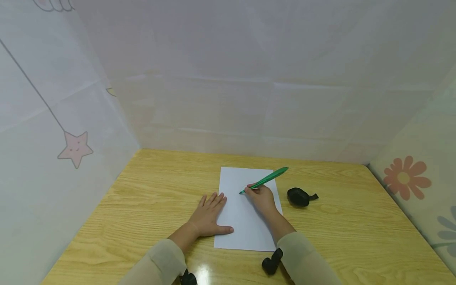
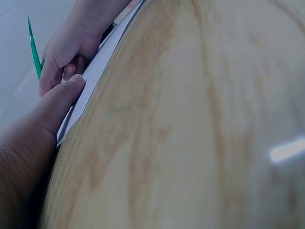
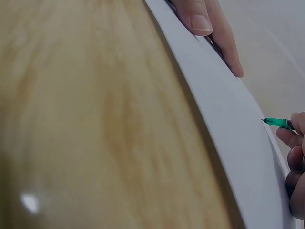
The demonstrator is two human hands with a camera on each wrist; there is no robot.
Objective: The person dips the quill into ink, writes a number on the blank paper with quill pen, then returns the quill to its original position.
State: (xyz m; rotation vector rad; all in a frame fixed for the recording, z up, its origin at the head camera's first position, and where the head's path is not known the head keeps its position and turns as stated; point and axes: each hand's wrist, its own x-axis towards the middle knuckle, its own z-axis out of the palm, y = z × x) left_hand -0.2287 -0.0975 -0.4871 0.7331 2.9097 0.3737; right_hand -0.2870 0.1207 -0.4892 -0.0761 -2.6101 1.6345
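Note:
A blank white sheet of paper (image 1: 238,233) lies on the wooden table. My left hand (image 1: 208,217) rests flat at its left edge, fingers straight and spread, with fingertips and thumb on the paper. My right hand (image 1: 263,200) pinches a green pen (image 1: 270,177) with a leaf-shaped top end. The pen slants up to the right, its tip close to the middle of the sheet; whether it touches cannot be told. In the right wrist view, the pen's dark point (image 3: 263,120) shows beyond the fingers. No marks are visible on the paper.
A black rounded object (image 1: 298,197) with a short stalk lies on the table right of the paper. Pale cloth (image 1: 228,114) hangs around the table's back and sides. Black wrist devices (image 1: 271,263) sit by both sleeves.

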